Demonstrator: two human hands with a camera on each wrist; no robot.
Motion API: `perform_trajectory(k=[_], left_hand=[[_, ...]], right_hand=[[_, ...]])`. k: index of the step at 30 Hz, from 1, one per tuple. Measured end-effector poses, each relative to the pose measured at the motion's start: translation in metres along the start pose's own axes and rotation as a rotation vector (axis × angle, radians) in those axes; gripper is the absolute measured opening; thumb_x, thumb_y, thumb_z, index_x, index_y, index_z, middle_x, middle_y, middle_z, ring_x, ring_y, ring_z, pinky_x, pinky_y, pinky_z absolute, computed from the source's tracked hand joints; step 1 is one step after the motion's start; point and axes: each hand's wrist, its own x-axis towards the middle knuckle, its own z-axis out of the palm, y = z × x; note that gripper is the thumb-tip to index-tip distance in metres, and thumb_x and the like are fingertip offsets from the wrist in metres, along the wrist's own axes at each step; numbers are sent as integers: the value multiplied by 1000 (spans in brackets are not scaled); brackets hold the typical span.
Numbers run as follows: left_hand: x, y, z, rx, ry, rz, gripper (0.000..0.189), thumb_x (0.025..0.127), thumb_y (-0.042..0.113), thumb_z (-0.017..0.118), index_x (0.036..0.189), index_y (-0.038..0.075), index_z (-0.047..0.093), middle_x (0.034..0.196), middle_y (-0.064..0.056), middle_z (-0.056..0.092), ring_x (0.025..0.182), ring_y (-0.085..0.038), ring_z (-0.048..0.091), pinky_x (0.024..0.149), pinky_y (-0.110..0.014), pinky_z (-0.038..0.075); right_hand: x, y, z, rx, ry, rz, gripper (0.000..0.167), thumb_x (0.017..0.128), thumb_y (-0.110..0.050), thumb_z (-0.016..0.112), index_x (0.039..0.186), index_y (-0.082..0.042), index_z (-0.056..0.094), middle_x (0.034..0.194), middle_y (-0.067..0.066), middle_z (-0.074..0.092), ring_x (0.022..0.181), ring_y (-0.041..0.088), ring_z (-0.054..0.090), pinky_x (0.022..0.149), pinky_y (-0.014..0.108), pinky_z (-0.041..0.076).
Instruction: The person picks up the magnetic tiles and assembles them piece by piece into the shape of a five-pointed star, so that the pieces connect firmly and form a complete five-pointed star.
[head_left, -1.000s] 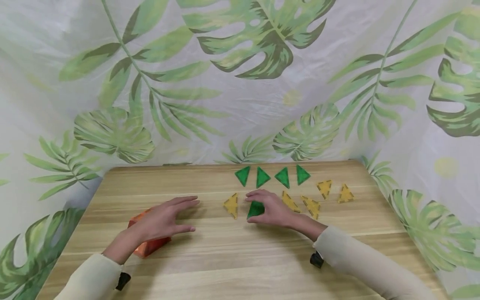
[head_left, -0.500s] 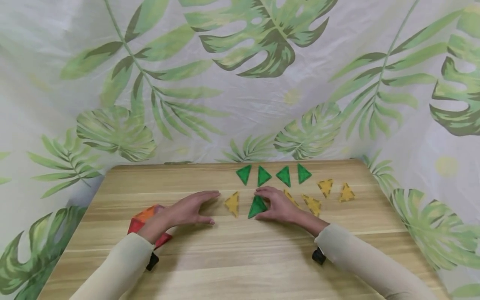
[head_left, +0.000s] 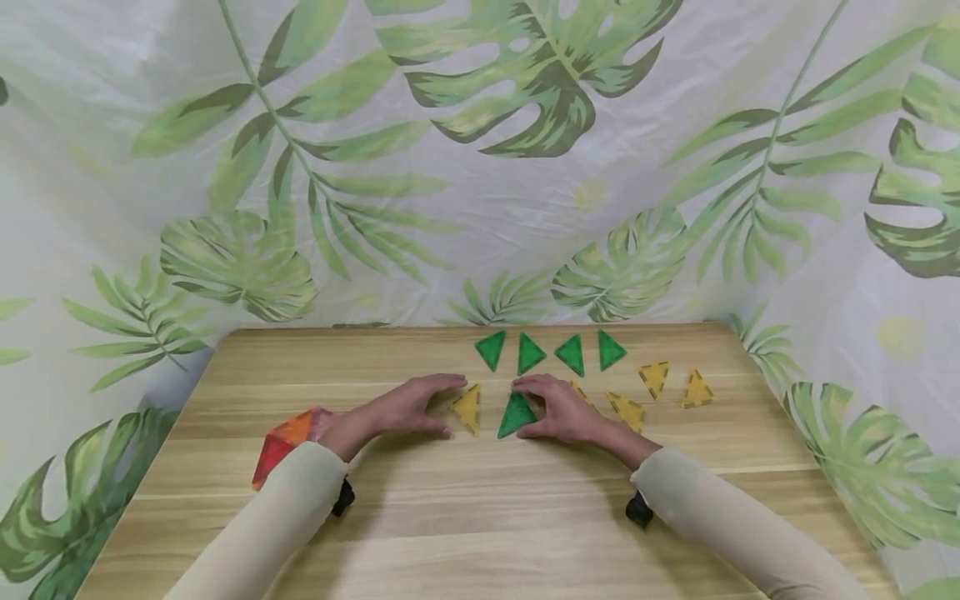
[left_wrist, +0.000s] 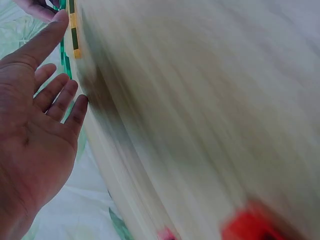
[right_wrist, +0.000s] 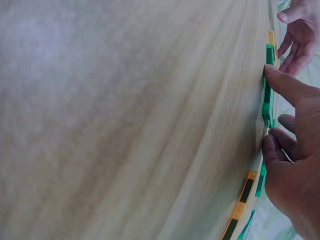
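In the head view, my right hand (head_left: 566, 410) holds a green triangular magnetic tile (head_left: 514, 417) by its edges, flat on or just over the table. The right wrist view shows the thumb against that green tile (right_wrist: 268, 95), the fingertips at its other end. My left hand (head_left: 408, 407) is beside a yellow triangular magnetic tile (head_left: 468, 409), thumb and fingers spread at its left side; contact is hard to tell. The palm of the left hand (left_wrist: 37, 130) shows in the left wrist view, with nothing in it.
Several green triangles (head_left: 572, 355) line the back of the wooden table (head_left: 480, 525). More yellow triangles (head_left: 697, 388) lie at the right, one partly behind the right hand. A red and orange tile piece (head_left: 273, 454) sits at left, partly hidden by the left forearm.
My left hand has moved right, away from the red and orange piece, to the yellow triangle. My right hand stays at the green triangle, which has hardly moved.
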Motion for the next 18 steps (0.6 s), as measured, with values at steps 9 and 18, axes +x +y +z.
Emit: perform_trajectory(k=[9, 18], left_hand=[[19, 0, 2, -75, -84, -9, 80, 91, 14, 86, 157, -4, 44, 165, -19, 43, 154, -36, 38, 125, -52, 32], [29, -3, 1, 1, -107, 42, 71, 90, 8, 85, 151, -5, 52, 158, -21, 50, 148, -38, 46, 123, -52, 36]], right_hand=[[2, 2, -2, 8, 7, -27, 66, 86, -30, 91, 141, -2, 66, 147, 13, 63, 138, 35, 56, 112, 54, 48], [5, 4, -3, -2, -21, -32, 62, 87, -29, 90, 138, -2, 68, 147, 12, 64, 138, 35, 56, 113, 53, 47]])
